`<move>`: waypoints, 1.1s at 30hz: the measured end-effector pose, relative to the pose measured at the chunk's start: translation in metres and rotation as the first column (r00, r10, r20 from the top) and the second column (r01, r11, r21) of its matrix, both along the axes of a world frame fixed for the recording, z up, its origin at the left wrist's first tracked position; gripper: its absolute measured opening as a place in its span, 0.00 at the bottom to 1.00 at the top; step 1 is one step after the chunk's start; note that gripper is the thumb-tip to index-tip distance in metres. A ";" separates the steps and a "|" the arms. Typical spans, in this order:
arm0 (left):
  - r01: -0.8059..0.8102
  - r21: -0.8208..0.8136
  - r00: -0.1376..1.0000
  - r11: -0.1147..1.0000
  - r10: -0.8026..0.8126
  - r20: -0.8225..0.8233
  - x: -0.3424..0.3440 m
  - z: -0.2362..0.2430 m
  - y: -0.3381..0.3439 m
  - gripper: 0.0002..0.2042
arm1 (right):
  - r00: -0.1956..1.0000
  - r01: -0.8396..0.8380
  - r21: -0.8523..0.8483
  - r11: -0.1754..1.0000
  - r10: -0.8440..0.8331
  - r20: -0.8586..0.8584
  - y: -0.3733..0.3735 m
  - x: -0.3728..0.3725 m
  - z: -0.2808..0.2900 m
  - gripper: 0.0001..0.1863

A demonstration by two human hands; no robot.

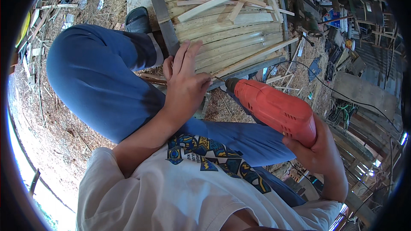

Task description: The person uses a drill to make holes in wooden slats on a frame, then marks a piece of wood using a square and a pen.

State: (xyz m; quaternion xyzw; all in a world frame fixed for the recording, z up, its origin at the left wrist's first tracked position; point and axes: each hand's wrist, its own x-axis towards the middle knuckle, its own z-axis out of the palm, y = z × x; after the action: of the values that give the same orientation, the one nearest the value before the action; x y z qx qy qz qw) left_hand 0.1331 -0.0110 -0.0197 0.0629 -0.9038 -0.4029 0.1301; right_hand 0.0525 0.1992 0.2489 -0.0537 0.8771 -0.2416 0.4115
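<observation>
Electric drill, red, one [278,109]: lay off the near edge of the slatted wooden bench [231,38], bit toward the near left corner. Hands, two: the right hand [314,149] was wrapped around the drill's handle; the left hand [185,75], fingers spread, was at that corner, thumb near the bit, any pinch impossible to tell. Loose wooden strips [201,10], at least five: crossed toward the far edge. Long strip [257,60], one: along the near edge. Dark sandal [138,20], one: beside the left edge.

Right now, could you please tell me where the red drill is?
In the head view, the red drill is right of centre, gripped in the right hand, its tip toward the left hand.
</observation>
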 end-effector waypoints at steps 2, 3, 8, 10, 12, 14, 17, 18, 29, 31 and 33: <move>-0.017 0.010 1.000 1.000 0.017 0.000 -0.001 -0.004 0.000 0.03 | 0.999 -0.031 0.054 0.998 0.031 0.008 -0.005 -0.004 0.001 0.35; -0.017 0.011 1.000 1.000 0.017 0.000 -0.001 -0.006 0.000 0.03 | 0.999 -0.031 0.055 0.998 0.031 0.009 -0.006 -0.006 0.002 0.35; -0.004 0.019 0.999 1.000 0.003 0.042 -0.001 -0.011 -0.001 0.02 | 0.997 -0.025 0.076 0.997 0.020 0.072 -0.010 -0.011 0.004 0.36; -0.007 0.022 0.999 1.000 0.007 0.040 -0.001 -0.012 -0.001 0.02 | 0.997 -0.033 0.096 0.995 0.026 0.072 -0.013 -0.012 0.005 0.36; -0.011 0.025 0.999 1.000 0.010 0.038 -0.001 -0.012 -0.001 0.03 | 0.997 -0.040 0.115 0.993 0.031 0.071 -0.014 -0.012 0.006 0.36; -0.008 0.023 0.999 1.000 0.007 0.035 -0.001 -0.011 -0.001 0.03 | 0.997 -0.053 0.108 0.993 0.047 0.056 -0.013 -0.012 0.006 0.36; -0.008 0.012 0.999 1.000 0.008 0.037 -0.001 -0.011 -0.001 0.03 | 0.998 -0.034 0.114 0.993 0.026 0.065 -0.014 -0.012 0.006 0.36; -0.009 0.012 0.999 1.000 0.008 0.037 -0.001 -0.012 -0.001 0.03 | 0.998 -0.034 0.113 0.993 0.027 0.065 -0.016 -0.012 0.006 0.36; -0.019 0.006 0.999 1.000 0.018 0.046 -0.001 -0.013 -0.001 0.03 | 0.999 -0.040 0.134 0.990 0.036 0.030 -0.021 -0.015 0.008 0.36; -0.016 0.006 0.998 1.000 0.016 0.057 -0.001 -0.011 -0.001 0.03 | 0.999 -0.033 0.113 0.993 0.032 0.015 -0.019 -0.013 0.006 0.34; -0.014 0.005 0.998 1.000 0.013 0.069 -0.001 -0.009 -0.002 0.04 | 1.000 -0.027 0.090 0.996 0.027 0.000 -0.017 -0.013 0.006 0.32</move>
State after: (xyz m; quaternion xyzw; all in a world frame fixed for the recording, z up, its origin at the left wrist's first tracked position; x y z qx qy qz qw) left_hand 0.1317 -0.0127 -0.0289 0.0831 -0.9062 -0.4021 0.1015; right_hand 0.0394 0.1818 0.2544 -0.0471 0.8865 -0.1962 0.4164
